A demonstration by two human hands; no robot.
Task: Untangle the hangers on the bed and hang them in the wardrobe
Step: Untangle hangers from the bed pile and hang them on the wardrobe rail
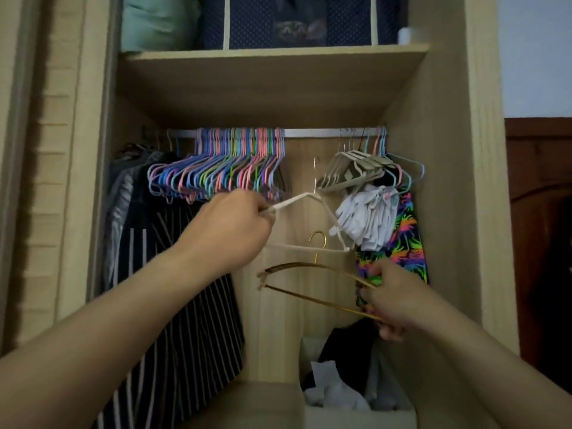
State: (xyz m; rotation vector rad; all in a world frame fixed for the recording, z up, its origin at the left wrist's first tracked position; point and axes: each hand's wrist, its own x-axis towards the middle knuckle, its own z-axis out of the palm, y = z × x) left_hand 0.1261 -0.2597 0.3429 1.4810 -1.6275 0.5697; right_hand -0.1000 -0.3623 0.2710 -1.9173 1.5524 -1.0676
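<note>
Hands gripping white hanger, gold hanger, below wardrobe rail

A light wood-grain wardrobe frame fills most of the view, dim inside. High up, a shelf carries a pale green bundle on the left and a navy dotted storage box beside it. To the right of the frame a pale bluish wall shows, and below it stands dark reddish-brown wooden furniture, perhaps a headboard or door. At the far left, a ribbed beige panel runs vertically.
</note>
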